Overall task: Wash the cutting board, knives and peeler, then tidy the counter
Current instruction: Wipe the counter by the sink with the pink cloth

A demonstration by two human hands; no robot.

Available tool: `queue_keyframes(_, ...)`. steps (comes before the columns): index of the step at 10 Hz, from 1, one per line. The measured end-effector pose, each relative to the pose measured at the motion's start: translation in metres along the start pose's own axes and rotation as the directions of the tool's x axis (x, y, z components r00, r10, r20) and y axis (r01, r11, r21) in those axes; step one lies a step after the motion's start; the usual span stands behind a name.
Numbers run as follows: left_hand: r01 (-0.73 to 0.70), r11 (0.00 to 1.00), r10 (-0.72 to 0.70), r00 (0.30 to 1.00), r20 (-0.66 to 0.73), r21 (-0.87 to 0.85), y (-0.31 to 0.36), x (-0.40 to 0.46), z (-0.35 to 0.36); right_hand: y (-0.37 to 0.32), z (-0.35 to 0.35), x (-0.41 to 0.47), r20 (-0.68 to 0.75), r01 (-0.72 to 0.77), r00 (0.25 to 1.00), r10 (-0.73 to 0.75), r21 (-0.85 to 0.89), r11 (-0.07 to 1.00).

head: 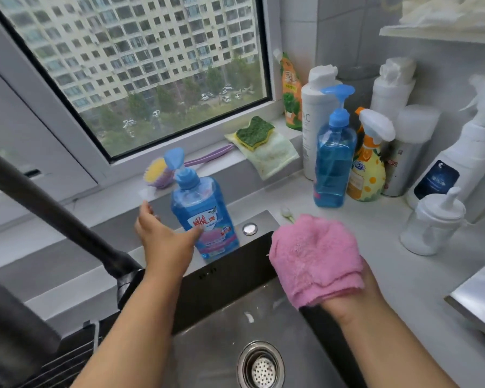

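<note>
Behind the sink [221, 326], my left hand [163, 236] spreads against the soap bottle [205, 217], steadying it; my right hand [345, 303] cups the pink cloth [314, 259], ready for soap.

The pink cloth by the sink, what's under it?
The pink cloth is draped over the right hand; only the wrist end shows. The fingers are covered, so their pose cannot be seen.

Bare sink [224, 329] basin lies open at 6 o'clock. The faucet [53, 219] bars 9 o'clock; crowded bottles [375, 152] block 2 o'clock, a soap bottle [205, 214] at 12
</note>
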State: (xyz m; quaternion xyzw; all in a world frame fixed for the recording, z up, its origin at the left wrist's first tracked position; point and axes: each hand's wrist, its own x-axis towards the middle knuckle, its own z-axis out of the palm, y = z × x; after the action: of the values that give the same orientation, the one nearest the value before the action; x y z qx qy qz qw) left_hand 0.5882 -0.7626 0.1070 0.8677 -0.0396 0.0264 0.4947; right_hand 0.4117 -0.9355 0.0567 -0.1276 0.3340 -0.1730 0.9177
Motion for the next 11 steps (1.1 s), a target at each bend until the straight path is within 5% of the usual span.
queue_keyframes(2, 0.201, 0.945, -0.068, 0.893, 0.446, -0.258, -0.008, 0.050, 0.006, 0.015, 0.053, 0.015, -0.015, -0.002, 1.000, 0.002, -0.011, 1.000)
queue_keyframes(4, 0.204, 0.933, -0.051, 0.891, 0.452, -0.297, -0.006, 0.054, -0.002, 0.030, 0.070, 0.034, -0.006, 0.151, 0.987, -0.159, -0.282, 0.948)
queue_keyframes(5, 0.139, 0.924, 0.005, 0.927, 0.375, -0.355, 0.002, 0.058, -0.025, 0.031, 0.088, 0.049, 0.011, 0.243, 0.961, -0.275, -0.505, 0.829)
queue_keyframes(6, 0.093, 0.902, 0.039, 0.955, 0.294, -0.421, 0.013, 0.064, -0.050, 0.037, 0.108, 0.072, 0.129, 0.337, 0.927, -0.353, -0.700, 0.630)
queue_keyframes(7, 0.058, 0.884, 0.061, 0.970, 0.237, -0.464, 0.022, 0.064, -0.066, 0.058, 0.110, 0.104, 0.307, 0.389, 0.868, -0.390, -0.908, 0.152)
queue_keyframes(8, 0.052, 0.861, 0.061, 0.977, 0.205, -0.506, 0.027, 0.058, -0.074, 0.089, 0.088, 0.138, 0.415, 0.270, 0.887, -0.200, -0.820, -0.505)
queue_keyframes(9, 0.053, 0.847, 0.059, 0.979, 0.194, -0.529, 0.026, 0.056, -0.079, 0.115, 0.074, 0.155, 0.434, 0.204, 0.899, -0.056, -0.529, -0.823)
queue_keyframes(11, 0.028, 0.840, 0.080, 0.981, 0.176, -0.542, 0.018, 0.056, -0.084, 0.177, 0.109, 0.135, 0.532, 0.456, 0.793, 0.297, -0.196, -0.868)
